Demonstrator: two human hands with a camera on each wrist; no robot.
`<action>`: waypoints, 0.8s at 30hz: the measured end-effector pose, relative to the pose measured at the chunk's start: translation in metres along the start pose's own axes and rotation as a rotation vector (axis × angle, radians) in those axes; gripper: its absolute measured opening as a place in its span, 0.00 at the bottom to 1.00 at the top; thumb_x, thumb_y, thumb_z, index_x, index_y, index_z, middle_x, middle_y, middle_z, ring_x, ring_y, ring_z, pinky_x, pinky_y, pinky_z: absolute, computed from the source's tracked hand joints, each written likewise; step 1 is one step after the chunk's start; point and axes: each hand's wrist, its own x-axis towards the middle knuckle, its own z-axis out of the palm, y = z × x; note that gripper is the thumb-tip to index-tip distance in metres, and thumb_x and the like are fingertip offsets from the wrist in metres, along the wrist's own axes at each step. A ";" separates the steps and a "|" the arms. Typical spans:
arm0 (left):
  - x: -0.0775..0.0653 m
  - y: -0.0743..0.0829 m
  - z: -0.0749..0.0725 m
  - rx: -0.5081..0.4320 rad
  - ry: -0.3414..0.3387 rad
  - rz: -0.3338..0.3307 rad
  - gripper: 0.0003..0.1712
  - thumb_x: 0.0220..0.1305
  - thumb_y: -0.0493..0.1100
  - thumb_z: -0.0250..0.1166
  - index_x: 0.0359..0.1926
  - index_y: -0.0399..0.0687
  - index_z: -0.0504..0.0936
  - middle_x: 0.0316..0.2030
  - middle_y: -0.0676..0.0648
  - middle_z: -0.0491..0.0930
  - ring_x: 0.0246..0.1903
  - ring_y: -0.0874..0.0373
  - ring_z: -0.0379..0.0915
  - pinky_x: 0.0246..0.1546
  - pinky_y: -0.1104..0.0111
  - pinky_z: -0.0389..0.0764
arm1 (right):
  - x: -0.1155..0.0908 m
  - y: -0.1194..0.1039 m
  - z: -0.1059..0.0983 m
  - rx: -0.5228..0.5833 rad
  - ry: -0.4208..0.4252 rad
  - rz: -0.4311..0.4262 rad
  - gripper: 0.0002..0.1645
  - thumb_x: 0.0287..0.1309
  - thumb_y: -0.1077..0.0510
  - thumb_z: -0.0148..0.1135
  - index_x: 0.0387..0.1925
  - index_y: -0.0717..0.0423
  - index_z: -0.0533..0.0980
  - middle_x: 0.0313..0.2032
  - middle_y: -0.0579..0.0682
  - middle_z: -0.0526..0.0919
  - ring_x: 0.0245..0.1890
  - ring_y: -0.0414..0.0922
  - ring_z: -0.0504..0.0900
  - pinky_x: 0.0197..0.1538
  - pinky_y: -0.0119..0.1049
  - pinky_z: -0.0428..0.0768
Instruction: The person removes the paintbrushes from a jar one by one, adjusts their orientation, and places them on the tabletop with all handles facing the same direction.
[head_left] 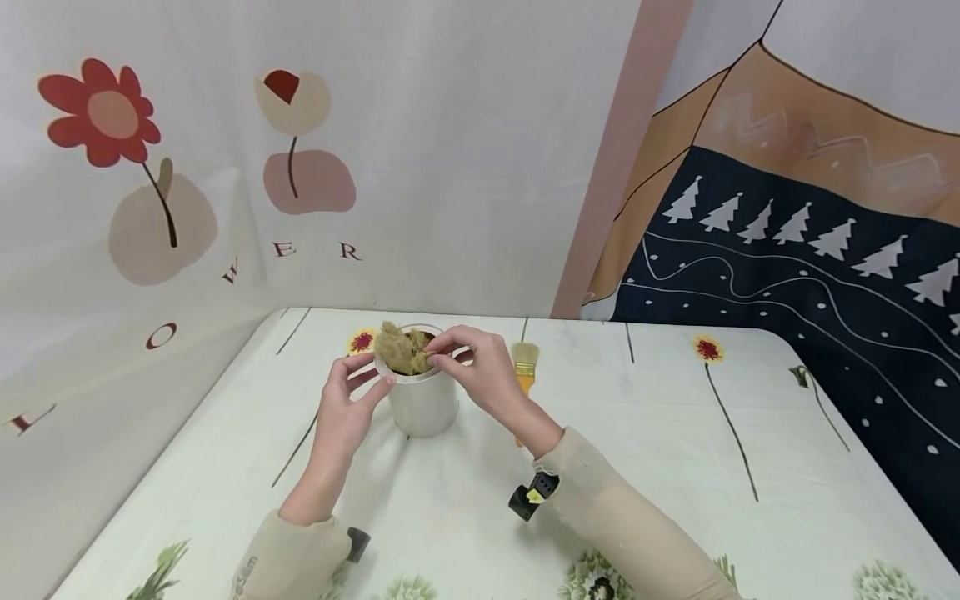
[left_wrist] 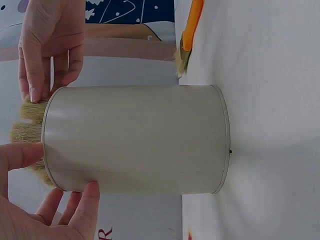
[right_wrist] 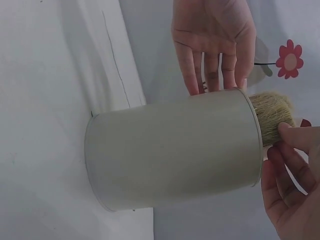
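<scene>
A pale grey cylindrical can [head_left: 424, 408] stands upright on the table. Tan bristle tufts [head_left: 401, 348], like brush heads, stick up out of its mouth; whatever is below them is hidden inside. My left hand [head_left: 348, 408] holds the can near its rim, thumb on the near side and fingers around the left. From the right, my right hand [head_left: 480, 367] reaches over the rim and pinches a tuft between thumb and fingertips. In the right wrist view, that thumb lies against the bristles [right_wrist: 272, 117].
A flat paintbrush [head_left: 524, 375] with an orange handle lies just right of the can, partly behind my right forearm. The white flower-printed tablecloth [head_left: 637, 417] covers the table. Printed cloth [head_left: 465, 167] hangs close behind the table's far edge.
</scene>
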 end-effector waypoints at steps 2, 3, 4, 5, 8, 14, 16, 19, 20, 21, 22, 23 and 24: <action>0.000 0.000 0.000 0.000 0.000 -0.003 0.29 0.69 0.41 0.62 0.66 0.40 0.64 0.68 0.43 0.67 0.69 0.48 0.65 0.44 0.85 0.68 | 0.000 -0.001 -0.001 0.015 0.009 -0.023 0.06 0.60 0.61 0.68 0.39 0.54 0.85 0.39 0.50 0.89 0.40 0.44 0.87 0.41 0.26 0.83; 0.000 0.000 0.000 -0.001 0.000 -0.002 0.29 0.69 0.41 0.62 0.66 0.40 0.64 0.68 0.43 0.67 0.69 0.48 0.65 0.45 0.84 0.68 | 0.001 -0.002 -0.002 0.022 0.012 -0.034 0.06 0.60 0.61 0.68 0.39 0.54 0.85 0.39 0.51 0.89 0.40 0.45 0.87 0.41 0.26 0.83; 0.001 0.000 0.000 -0.002 0.001 0.000 0.29 0.69 0.41 0.62 0.66 0.40 0.64 0.68 0.43 0.67 0.69 0.48 0.65 0.46 0.84 0.68 | 0.002 -0.002 -0.002 0.024 0.015 -0.043 0.06 0.60 0.61 0.68 0.39 0.55 0.84 0.39 0.51 0.89 0.41 0.45 0.87 0.41 0.26 0.83; 0.001 0.000 0.000 -0.003 0.001 0.001 0.29 0.69 0.41 0.62 0.66 0.40 0.64 0.68 0.43 0.67 0.69 0.48 0.65 0.46 0.83 0.68 | 0.003 -0.003 -0.003 0.029 0.017 -0.050 0.06 0.60 0.61 0.68 0.39 0.55 0.84 0.39 0.52 0.89 0.41 0.45 0.88 0.42 0.27 0.83; 0.001 0.000 0.000 -0.007 0.003 0.000 0.29 0.69 0.40 0.62 0.66 0.39 0.63 0.68 0.43 0.67 0.69 0.48 0.65 0.49 0.79 0.68 | 0.005 -0.005 -0.005 0.038 0.024 -0.059 0.06 0.60 0.62 0.68 0.39 0.56 0.84 0.40 0.52 0.89 0.41 0.46 0.88 0.43 0.27 0.84; 0.001 0.001 0.000 -0.003 -0.002 -0.001 0.29 0.69 0.41 0.62 0.66 0.39 0.64 0.68 0.43 0.67 0.69 0.48 0.65 0.48 0.79 0.69 | 0.010 -0.009 -0.010 0.074 0.070 -0.073 0.06 0.59 0.63 0.68 0.39 0.59 0.84 0.39 0.55 0.89 0.41 0.48 0.89 0.43 0.28 0.84; 0.001 0.001 0.000 0.000 -0.003 0.000 0.29 0.69 0.41 0.62 0.66 0.40 0.64 0.68 0.43 0.67 0.69 0.48 0.65 0.49 0.78 0.69 | 0.011 -0.011 -0.013 0.093 0.082 -0.080 0.06 0.59 0.63 0.68 0.39 0.60 0.84 0.39 0.56 0.89 0.40 0.49 0.89 0.44 0.29 0.85; 0.001 0.001 0.000 0.003 -0.003 0.001 0.29 0.69 0.41 0.61 0.66 0.39 0.63 0.69 0.43 0.67 0.69 0.47 0.65 0.54 0.71 0.70 | 0.012 -0.014 -0.016 0.105 0.084 -0.089 0.07 0.60 0.63 0.67 0.40 0.60 0.84 0.40 0.56 0.88 0.41 0.49 0.89 0.45 0.29 0.84; 0.001 0.001 0.000 0.002 -0.004 0.000 0.29 0.69 0.41 0.61 0.66 0.39 0.63 0.69 0.42 0.67 0.70 0.47 0.65 0.55 0.68 0.70 | 0.013 -0.015 -0.017 0.110 0.085 -0.092 0.07 0.60 0.63 0.67 0.41 0.60 0.84 0.40 0.57 0.88 0.42 0.49 0.89 0.46 0.29 0.84; 0.001 0.001 0.000 0.001 -0.006 0.000 0.29 0.69 0.40 0.61 0.66 0.39 0.63 0.69 0.42 0.67 0.70 0.47 0.65 0.56 0.65 0.70 | 0.013 -0.016 -0.018 0.114 0.086 -0.096 0.07 0.60 0.63 0.67 0.41 0.60 0.84 0.40 0.57 0.88 0.42 0.49 0.89 0.47 0.29 0.84; 0.001 0.001 0.000 -0.002 -0.007 0.000 0.29 0.69 0.40 0.61 0.66 0.39 0.63 0.68 0.42 0.67 0.70 0.46 0.64 0.58 0.63 0.70 | 0.014 -0.017 -0.019 0.116 0.088 -0.101 0.07 0.61 0.63 0.66 0.41 0.60 0.84 0.40 0.57 0.88 0.42 0.49 0.89 0.47 0.29 0.84; 0.001 0.001 0.000 -0.003 -0.008 0.000 0.29 0.69 0.40 0.61 0.66 0.39 0.63 0.68 0.42 0.66 0.70 0.46 0.64 0.58 0.61 0.70 | 0.014 -0.017 -0.020 0.119 0.090 -0.106 0.07 0.61 0.63 0.66 0.41 0.60 0.84 0.40 0.57 0.89 0.41 0.49 0.89 0.47 0.29 0.84; 0.001 0.000 0.000 -0.005 -0.010 0.000 0.29 0.69 0.40 0.61 0.66 0.39 0.63 0.68 0.42 0.66 0.70 0.46 0.64 0.59 0.60 0.69 | 0.014 -0.019 -0.022 0.121 0.094 -0.110 0.07 0.61 0.63 0.66 0.41 0.60 0.84 0.40 0.57 0.89 0.41 0.49 0.89 0.48 0.30 0.84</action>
